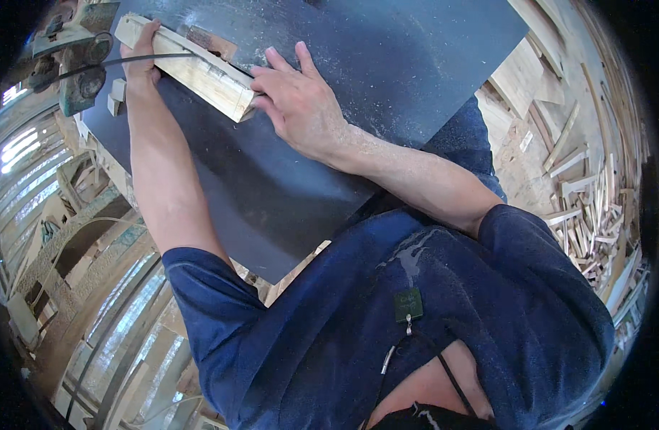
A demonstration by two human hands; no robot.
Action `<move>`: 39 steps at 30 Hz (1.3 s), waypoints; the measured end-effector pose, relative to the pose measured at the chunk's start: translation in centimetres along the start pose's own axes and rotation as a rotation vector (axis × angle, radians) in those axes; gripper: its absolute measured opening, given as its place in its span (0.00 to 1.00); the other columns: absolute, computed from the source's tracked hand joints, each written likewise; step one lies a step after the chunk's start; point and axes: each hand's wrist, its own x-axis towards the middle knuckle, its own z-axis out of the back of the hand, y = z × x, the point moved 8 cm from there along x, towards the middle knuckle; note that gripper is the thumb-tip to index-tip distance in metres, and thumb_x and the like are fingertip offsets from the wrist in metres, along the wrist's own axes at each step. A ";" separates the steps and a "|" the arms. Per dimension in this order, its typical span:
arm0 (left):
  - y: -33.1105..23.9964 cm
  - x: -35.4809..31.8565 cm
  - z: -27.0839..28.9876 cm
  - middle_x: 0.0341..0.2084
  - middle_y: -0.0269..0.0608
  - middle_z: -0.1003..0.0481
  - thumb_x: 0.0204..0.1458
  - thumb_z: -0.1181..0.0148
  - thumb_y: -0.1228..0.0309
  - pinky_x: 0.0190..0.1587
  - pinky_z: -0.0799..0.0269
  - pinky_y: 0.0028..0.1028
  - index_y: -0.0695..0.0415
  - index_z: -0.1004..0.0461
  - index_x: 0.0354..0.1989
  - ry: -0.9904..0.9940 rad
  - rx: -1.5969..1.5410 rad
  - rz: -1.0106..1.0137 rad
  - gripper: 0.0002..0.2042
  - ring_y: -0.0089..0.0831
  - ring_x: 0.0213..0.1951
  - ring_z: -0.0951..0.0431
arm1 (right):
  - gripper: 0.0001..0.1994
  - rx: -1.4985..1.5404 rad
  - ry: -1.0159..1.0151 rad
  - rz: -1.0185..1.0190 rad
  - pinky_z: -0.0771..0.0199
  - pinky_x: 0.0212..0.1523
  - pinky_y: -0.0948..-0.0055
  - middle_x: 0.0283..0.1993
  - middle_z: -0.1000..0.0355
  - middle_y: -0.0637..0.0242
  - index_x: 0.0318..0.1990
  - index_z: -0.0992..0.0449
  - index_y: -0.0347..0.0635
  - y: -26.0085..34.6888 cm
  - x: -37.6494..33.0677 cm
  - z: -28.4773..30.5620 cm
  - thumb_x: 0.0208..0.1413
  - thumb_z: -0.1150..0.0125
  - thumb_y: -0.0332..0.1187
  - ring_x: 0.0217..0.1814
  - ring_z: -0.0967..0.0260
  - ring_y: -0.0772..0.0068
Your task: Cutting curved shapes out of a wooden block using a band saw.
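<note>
A pale wooden block (200, 77), long and squared, lies slantwise over a dark flat tabletop (272, 208). At its far left end my left hand (139, 61) is closed round it, thumb on the near side. My right hand (301, 107) is at the opposite end, its thumb and forefinger closed against the block's corner. The other fingers of that hand stretch away, spread apart. Just behind the block sits a small reddish-brown wooden piece (213, 43), partly hidden. A thin dark strip (147, 57) runs from the left across my left hand and over the block.
Worn green metal machine parts (75, 61) stand beside my left hand. A small pale block (116, 97) is by my left wrist. Sawdust is scattered on the tabletop. Wood scraps (588, 222) pile up on the right, and long boards and curved pieces (93, 244) fill the left.
</note>
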 end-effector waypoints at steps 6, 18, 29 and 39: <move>0.1 0.5 0.5 0.41 0.42 0.18 0.49 0.21 0.72 0.45 0.16 0.36 0.63 0.24 0.55 -0.013 0.003 -0.004 0.25 0.35 0.40 0.15 | 0.09 0.007 -0.012 0.015 0.53 0.81 0.28 0.55 0.23 0.53 0.49 0.21 0.37 0.0 0.4 -0.4 0.67 0.38 0.32 0.74 0.31 0.41; 0.4 1.5 1.0 0.43 0.44 0.18 0.49 0.21 0.71 0.46 0.16 0.36 0.66 0.25 0.57 -0.020 0.044 0.005 0.28 0.37 0.41 0.15 | 0.10 -0.028 0.020 -0.041 0.53 0.82 0.30 0.58 0.21 0.60 0.51 0.22 0.42 -0.6 0.9 -1.0 0.65 0.33 0.32 0.75 0.30 0.48; 0.0 1.5 0.9 0.45 0.45 0.19 0.48 0.20 0.71 0.47 0.16 0.38 0.67 0.28 0.62 -0.029 0.065 -0.002 0.33 0.38 0.44 0.15 | 0.10 -0.030 0.028 -0.041 0.53 0.82 0.30 0.56 0.20 0.62 0.50 0.23 0.42 -0.8 1.3 -1.4 0.64 0.32 0.32 0.75 0.30 0.48; 0.1 1.9 0.8 0.46 0.44 0.22 0.51 0.22 0.67 0.48 0.17 0.38 0.63 0.28 0.63 -0.013 0.076 0.035 0.32 0.39 0.46 0.17 | 0.12 -0.002 0.005 -0.045 0.50 0.80 0.28 0.53 0.23 0.63 0.52 0.25 0.40 -0.8 1.9 -1.5 0.64 0.32 0.31 0.75 0.31 0.47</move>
